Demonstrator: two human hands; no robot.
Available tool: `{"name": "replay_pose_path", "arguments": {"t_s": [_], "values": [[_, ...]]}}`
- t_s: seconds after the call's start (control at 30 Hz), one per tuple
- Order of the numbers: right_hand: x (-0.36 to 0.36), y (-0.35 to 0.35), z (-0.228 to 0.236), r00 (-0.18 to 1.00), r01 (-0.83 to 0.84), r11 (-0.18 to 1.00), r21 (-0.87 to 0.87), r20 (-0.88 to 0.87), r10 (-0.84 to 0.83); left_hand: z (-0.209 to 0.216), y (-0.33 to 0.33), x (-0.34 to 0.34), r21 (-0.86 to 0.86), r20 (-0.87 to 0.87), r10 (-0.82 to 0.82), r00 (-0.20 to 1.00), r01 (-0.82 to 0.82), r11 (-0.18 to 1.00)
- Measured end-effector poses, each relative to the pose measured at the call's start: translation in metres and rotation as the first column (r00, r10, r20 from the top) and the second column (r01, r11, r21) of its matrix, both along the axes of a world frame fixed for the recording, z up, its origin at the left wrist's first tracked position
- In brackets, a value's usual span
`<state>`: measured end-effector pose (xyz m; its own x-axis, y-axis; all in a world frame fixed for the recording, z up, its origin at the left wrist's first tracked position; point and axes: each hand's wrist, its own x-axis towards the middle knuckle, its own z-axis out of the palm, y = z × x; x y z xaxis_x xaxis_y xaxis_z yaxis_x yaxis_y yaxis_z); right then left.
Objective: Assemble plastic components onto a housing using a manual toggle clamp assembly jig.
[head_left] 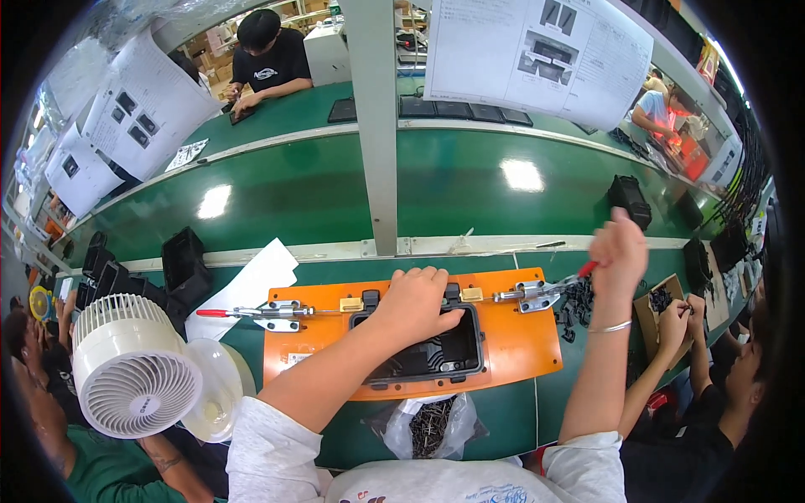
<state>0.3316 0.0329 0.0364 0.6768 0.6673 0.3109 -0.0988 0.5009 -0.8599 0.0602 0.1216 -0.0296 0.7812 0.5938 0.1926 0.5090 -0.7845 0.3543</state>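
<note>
My left hand (411, 303) lies across the far side of a black plastic housing (436, 356), fingers stretched out and thumb apart. The open-topped housing sits in an orange fixture plate (518, 345). On the plate's right end is a metal toggle clamp (537, 295) with a red handle, which runs into my raised right hand (619, 251). That hand is curled and slightly blurred, closed at the handle's end. Another toggle clamp (272, 313) is mounted on the left end, its red handle pointing left and untouched.
A bag of screws (432, 426) lies before the plate. A white fan (142, 369) stands left, near black housings (186, 267) and paper (256, 281). Small black parts (575, 308) lie right. A co-worker's hands (677, 323) work over a cardboard box (650, 335). Another black housing (629, 201) sits beyond the rail.
</note>
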Motion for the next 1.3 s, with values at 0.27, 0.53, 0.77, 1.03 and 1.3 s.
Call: {"name": "replay_pose_path", "arguments": {"t_s": [0.27,0.53,0.77,1.03,1.3], "values": [[-0.087,0.023,-0.029,0.618,0.022,0.895,-0.446,0.710,0.338,0.001,-0.001,0.005,0.007,0.036,-0.009,0.999,0.008,1.000],[-0.004,-0.003,0.009,0.992,0.060,0.998,-0.015,0.116,-0.058,0.003,-0.007,-0.003,-0.033,0.020,0.026,0.999,-0.025,0.999],[0.120,-0.052,-0.078,0.530,0.827,0.561,-0.027,0.366,-0.765,0.019,-0.018,-0.047,0.192,0.452,-0.057,0.890,-0.035,0.981],[-0.109,0.026,-0.017,0.406,0.011,0.969,-0.247,0.887,0.221,-0.017,-0.023,-0.191,-0.717,0.697,0.673,-0.246,-0.252,0.650],[-0.193,0.083,-0.038,-0.070,-0.105,0.711,-0.695,0.718,0.692,-0.053,0.017,-0.236,-0.851,0.435,0.785,-0.441,0.085,0.518]]}}
